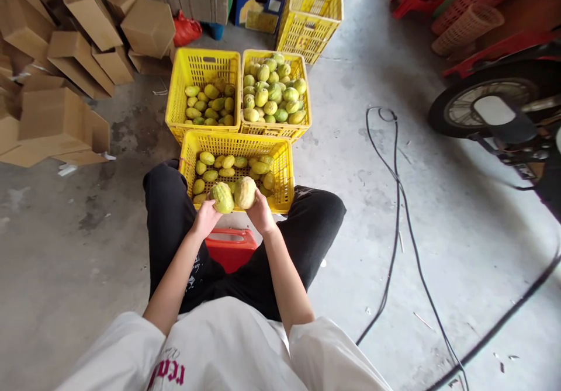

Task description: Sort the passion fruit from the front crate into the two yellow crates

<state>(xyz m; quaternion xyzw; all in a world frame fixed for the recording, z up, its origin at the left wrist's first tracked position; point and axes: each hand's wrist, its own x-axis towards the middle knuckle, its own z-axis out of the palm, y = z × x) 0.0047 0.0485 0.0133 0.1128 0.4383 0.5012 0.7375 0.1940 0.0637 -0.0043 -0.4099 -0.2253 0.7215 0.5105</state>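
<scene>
L hand (207, 219) is grasping a green-yellow fruit (222, 197) by its L side; R hand (262, 213) is grasping a paler fruit (245, 193) by its R side. Both pcs are hovering side by side above the near part of the front crate (210, 142); can't tell if they're touching. Inside that yellow crate, more fruit (210, 176) is lying loosely btwn the walls. Just behind it, two yellow crates are standing next to each other: the back-L crate (193, 66) is holding fruit w/ its upper walls showing, & the back-R crate (267, 128) is holding a full heap. A red stool (232, 256) is showing btwn the person's legs, in black trousers (307, 221). Cardboard boxes (61, 122) are cluttering the floor (342, 175) to the L; a black cable (397, 176) is lying looped to the R, near a motorbike wheel (471, 107).
</scene>
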